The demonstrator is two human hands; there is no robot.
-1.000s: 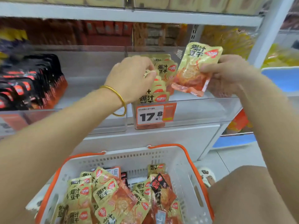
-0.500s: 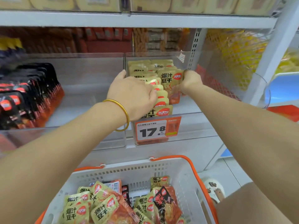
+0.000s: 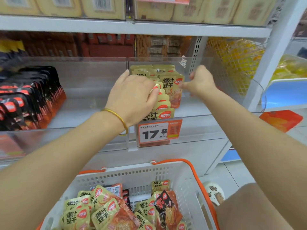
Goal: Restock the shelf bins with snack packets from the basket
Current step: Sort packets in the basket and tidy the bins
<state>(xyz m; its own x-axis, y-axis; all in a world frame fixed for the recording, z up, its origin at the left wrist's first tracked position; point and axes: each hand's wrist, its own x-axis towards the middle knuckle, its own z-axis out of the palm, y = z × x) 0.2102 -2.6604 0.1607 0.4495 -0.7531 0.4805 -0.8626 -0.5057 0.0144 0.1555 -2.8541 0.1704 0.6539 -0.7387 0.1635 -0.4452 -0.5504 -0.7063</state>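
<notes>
A row of yellow snack packets (image 3: 163, 112) stands in a clear shelf bin (image 3: 199, 128) behind a 17.8 price tag (image 3: 157, 132). My left hand (image 3: 134, 95) rests on top of the row, fingers bent over the packet tops and thumb spread away. One upright packet (image 3: 172, 87) stands to the right of the row. My right hand (image 3: 199, 82) pinches its right edge with the fingertips. Below, a white basket (image 3: 132, 173) with orange handles holds several more yellow packets (image 3: 106, 214) and a black one (image 3: 163, 205).
The bin to the left (image 3: 83, 90) holds black packets (image 3: 33, 97) along its left side. An upper shelf (image 3: 149, 25) carries pale boxed goods. A white upright post (image 3: 269, 63) stands right, with yellow goods behind mesh. My shoe (image 3: 214, 193) shows beside the basket.
My right hand carried a packet from mid-air in front of the bin down into it and stood it beside the row. My left hand stayed on the row.
</notes>
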